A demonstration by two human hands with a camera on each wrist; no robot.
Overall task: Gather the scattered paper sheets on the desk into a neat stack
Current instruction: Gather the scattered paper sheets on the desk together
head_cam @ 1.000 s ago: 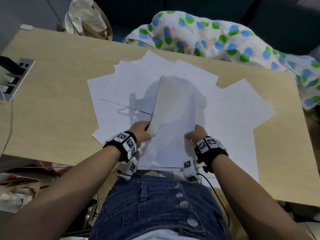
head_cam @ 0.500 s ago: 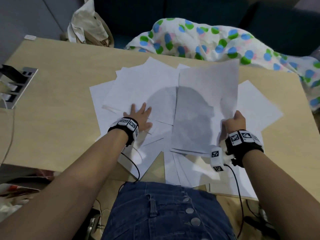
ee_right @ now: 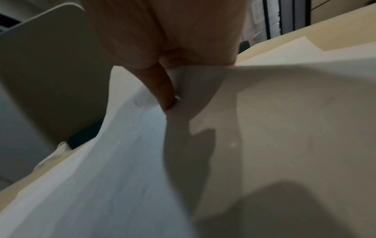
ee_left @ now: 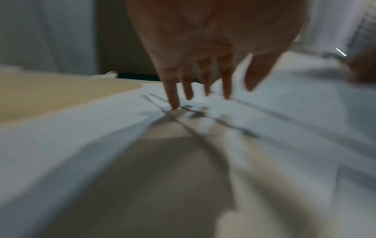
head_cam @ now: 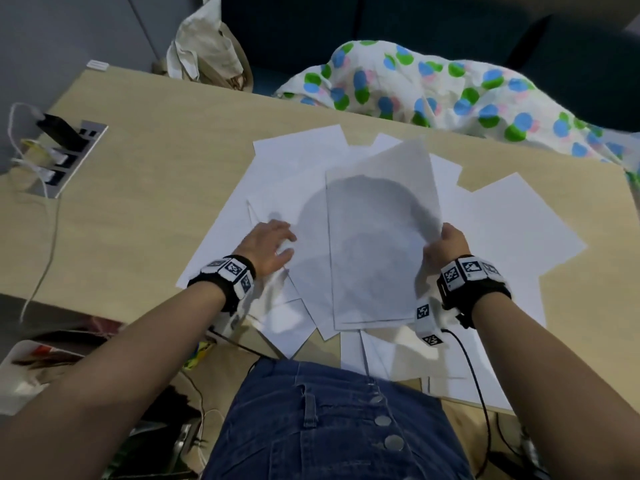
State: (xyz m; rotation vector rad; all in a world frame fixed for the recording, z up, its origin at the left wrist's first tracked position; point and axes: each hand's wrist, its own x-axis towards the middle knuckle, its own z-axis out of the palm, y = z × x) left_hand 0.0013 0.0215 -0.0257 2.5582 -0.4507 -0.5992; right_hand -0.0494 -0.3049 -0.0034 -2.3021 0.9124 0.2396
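Bare desk left, clutter far and right

The desk [head_cam: 145, 188] lies bare left of the paper sheets [head_cam: 304, 174]; a socket panel [head_cam: 71, 161] blocks its left edge, a spotted cloth [head_cam: 450, 88] the far right.

Blanket [head_cam: 433, 84], white with green, blue and pink dots, bunched beyond desk's far edge. Cloth bag [head_cam: 207, 53], cream, slumped past far left corner. Socket panel [head_cam: 71, 157] recessed near left edge; black plug [head_cam: 57, 131] and white cables [head_cam: 41, 216] seated in it, one cable trailing off near edge.
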